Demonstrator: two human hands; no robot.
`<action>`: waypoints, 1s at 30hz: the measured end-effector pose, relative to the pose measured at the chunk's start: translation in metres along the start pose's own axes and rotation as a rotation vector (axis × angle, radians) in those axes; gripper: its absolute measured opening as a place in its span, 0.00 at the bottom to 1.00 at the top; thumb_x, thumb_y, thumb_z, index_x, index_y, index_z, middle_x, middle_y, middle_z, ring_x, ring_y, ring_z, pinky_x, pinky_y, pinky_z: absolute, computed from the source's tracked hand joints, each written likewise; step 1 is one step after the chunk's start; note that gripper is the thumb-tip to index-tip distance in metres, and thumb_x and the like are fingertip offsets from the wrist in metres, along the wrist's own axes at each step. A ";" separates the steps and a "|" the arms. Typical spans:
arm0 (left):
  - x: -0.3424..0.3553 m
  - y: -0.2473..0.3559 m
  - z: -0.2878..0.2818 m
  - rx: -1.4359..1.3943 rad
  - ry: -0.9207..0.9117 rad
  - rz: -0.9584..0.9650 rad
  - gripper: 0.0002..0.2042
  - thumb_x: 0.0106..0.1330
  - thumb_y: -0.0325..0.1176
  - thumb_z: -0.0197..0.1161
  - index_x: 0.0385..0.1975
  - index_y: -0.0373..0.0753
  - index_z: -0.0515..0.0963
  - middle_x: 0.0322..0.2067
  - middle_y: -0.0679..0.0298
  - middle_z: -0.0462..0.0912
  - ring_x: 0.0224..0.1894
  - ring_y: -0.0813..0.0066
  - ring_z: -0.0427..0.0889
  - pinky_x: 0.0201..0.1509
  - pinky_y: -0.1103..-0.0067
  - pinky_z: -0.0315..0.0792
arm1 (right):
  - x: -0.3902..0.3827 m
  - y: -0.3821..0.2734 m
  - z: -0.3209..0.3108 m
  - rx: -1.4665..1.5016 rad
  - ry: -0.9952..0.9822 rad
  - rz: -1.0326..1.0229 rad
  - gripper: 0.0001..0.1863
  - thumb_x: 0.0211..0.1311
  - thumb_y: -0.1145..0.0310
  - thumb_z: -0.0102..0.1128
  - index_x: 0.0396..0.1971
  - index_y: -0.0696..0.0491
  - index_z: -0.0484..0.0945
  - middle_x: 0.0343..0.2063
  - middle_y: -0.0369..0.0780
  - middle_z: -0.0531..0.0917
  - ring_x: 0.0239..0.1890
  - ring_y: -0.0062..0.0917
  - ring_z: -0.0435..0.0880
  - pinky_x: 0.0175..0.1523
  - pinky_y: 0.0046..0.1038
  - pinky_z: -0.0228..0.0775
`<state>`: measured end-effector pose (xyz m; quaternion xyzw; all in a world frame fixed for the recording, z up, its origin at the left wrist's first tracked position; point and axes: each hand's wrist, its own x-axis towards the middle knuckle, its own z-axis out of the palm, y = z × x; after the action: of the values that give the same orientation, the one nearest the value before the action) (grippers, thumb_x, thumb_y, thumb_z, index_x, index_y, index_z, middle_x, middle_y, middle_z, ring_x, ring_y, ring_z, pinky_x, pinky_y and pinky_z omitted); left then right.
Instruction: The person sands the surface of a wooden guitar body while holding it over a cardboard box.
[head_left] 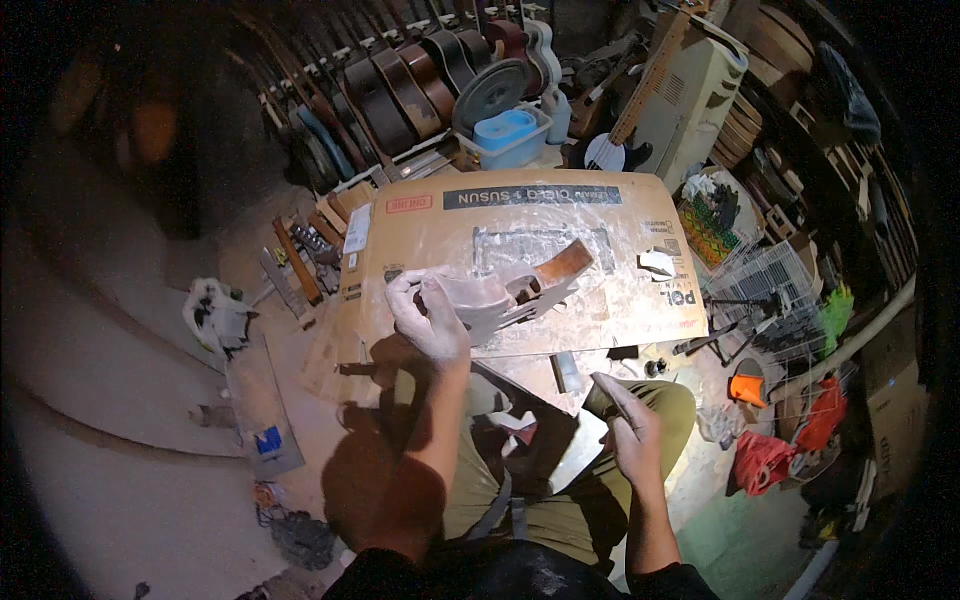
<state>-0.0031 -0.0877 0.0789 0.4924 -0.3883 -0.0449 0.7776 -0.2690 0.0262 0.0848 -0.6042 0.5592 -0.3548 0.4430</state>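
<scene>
My left hand [432,315], coated in pale dust, grips one end of a curved, brown, shaped wooden piece [480,294]. The piece has a notched middle and a raised brown arm at its far right; it is held tilted above a dusty flattened cardboard sheet [400,235]. Its exact kind does not show. Above my right knee is my right hand [632,430], also dusty. Its fingers are pressed together and point up and left around a greyish, narrow shape that I cannot make out.
Guitars [400,90] stand in a rack at the back, near a clear tub [515,150] with a blue container. Wooden-handled tools [297,262] lie left of the cardboard. A white scrap [657,263] rests on it. To the right are a wire rack [775,290] and red bags [765,462].
</scene>
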 end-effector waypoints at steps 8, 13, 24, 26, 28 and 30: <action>0.006 -0.018 0.011 0.146 0.030 -0.042 0.09 0.71 0.29 0.52 0.44 0.30 0.69 0.35 0.53 0.81 0.38 0.66 0.82 0.46 0.73 0.76 | -0.021 0.027 0.008 -0.097 0.011 -0.175 0.30 0.46 0.86 0.42 0.54 0.59 0.76 0.46 0.49 0.83 0.41 0.32 0.84 0.48 0.28 0.74; 0.003 -0.010 0.035 0.441 0.089 -0.192 0.18 0.64 0.30 0.62 0.50 0.33 0.68 0.41 0.50 0.82 0.45 0.61 0.83 0.51 0.71 0.75 | -0.005 0.043 0.003 -0.170 0.019 -0.174 0.27 0.48 0.85 0.48 0.52 0.58 0.77 0.49 0.52 0.81 0.52 0.45 0.79 0.59 0.36 0.69; -0.029 -0.083 0.061 0.299 0.303 -0.590 0.42 0.49 0.42 0.78 0.56 0.20 0.62 0.51 0.41 0.75 0.53 0.54 0.78 0.59 0.67 0.70 | 0.066 0.142 0.039 -0.388 -0.093 0.031 0.22 0.50 0.78 0.52 0.47 0.50 0.81 0.41 0.50 0.83 0.43 0.46 0.82 0.52 0.40 0.73; -0.022 -0.089 0.052 0.222 0.178 -0.583 0.38 0.50 0.42 0.77 0.54 0.23 0.67 0.50 0.43 0.77 0.52 0.56 0.78 0.58 0.67 0.70 | 0.065 0.154 0.041 -0.301 -0.066 -0.035 0.21 0.50 0.78 0.51 0.46 0.51 0.82 0.40 0.51 0.83 0.43 0.47 0.82 0.51 0.41 0.73; -0.007 -0.079 0.054 0.501 0.154 -0.546 0.32 0.52 0.40 0.75 0.51 0.25 0.71 0.47 0.47 0.79 0.49 0.58 0.80 0.55 0.69 0.73 | 0.064 0.163 0.037 -0.217 -0.029 -0.091 0.20 0.49 0.78 0.51 0.44 0.52 0.82 0.38 0.52 0.83 0.42 0.47 0.82 0.50 0.42 0.73; 0.025 -0.075 0.026 0.480 0.091 -0.326 0.26 0.56 0.37 0.72 0.49 0.26 0.73 0.45 0.50 0.80 0.46 0.62 0.80 0.51 0.72 0.74 | 0.065 0.159 0.053 -0.217 -0.090 -0.089 0.20 0.49 0.78 0.52 0.45 0.53 0.82 0.37 0.53 0.83 0.42 0.48 0.81 0.50 0.42 0.73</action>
<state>0.0206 -0.1566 0.0380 0.7199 -0.2683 -0.0541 0.6379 -0.2694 -0.0277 -0.0869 -0.6880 0.5466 -0.2842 0.3835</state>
